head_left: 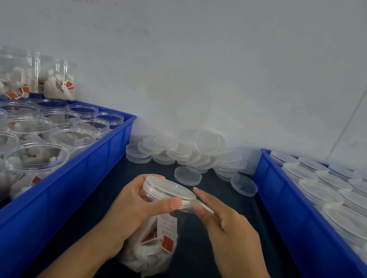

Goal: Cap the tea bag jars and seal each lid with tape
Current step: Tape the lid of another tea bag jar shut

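Observation:
A clear jar (155,241) full of white tea bags with red tags stands low in the middle, with a clear lid (169,190) on top. My left hand (136,205) grips the jar just under the lid, thumb lying across the lid's rim. My right hand (224,226) is at the lid's right edge, and its thumb and forefinger pinch a thin clear strip of tape (205,206) that touches the rim.
A blue crate (93,161) on the left holds several open jars of tea bags. A blue crate (272,188) on the right holds several capped jars. Loose clear lids (191,154) lie piled against the back wall on the dark tabletop (205,273).

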{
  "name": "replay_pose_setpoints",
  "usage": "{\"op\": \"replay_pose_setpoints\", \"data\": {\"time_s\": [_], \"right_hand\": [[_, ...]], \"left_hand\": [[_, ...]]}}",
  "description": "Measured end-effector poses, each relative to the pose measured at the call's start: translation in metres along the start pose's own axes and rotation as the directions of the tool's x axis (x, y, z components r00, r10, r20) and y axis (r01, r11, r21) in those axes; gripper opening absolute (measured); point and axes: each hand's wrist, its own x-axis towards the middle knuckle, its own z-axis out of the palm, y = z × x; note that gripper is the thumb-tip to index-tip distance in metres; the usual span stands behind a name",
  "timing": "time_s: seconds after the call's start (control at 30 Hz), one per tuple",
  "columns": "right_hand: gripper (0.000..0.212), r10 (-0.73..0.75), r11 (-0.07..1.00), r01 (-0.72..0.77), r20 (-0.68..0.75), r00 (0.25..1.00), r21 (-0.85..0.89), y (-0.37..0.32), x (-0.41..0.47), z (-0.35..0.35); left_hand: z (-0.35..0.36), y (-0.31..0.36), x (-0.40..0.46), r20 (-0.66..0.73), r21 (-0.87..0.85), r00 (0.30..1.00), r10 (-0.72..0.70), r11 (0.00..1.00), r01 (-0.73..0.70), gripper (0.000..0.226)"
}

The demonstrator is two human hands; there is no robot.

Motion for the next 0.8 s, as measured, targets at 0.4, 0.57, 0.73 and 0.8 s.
{"op": "replay_pose_setpoints", "data": {"time_s": [0.4,0.57,0.73,0.8], "right_hand": [[0.047,0.024,1.0,-0.025,-0.057,0.998,-0.017,-0.008,-0.001,0.012],[0.064,0.065,0.998,-0.066,-0.114,0.991,-0.006,-0.013,-0.005,0.02],[0.046,0.059,0.998,-0.064,-0.176,0.983,-0.024,-0.014,-0.009,0.028],[0.047,0.006,0.998,-0.016,-0.18,0.984,-0.054,-0.014,-0.012,0.028]], "left_hand": [[0.002,-0.006,0.001,0.027,-0.014,0.998,0.051,0.999,-0.051,0.067],[0.012,-0.006,-0.007,-0.197,0.523,0.889,0.413,0.811,-0.261,0.067],[0.027,-0.007,-0.014,-0.185,0.561,0.95,0.25,0.821,-0.106,0.124],[0.027,-0.004,-0.011,-0.23,0.495,0.954,0.192,0.867,-0.055,0.129]]}}
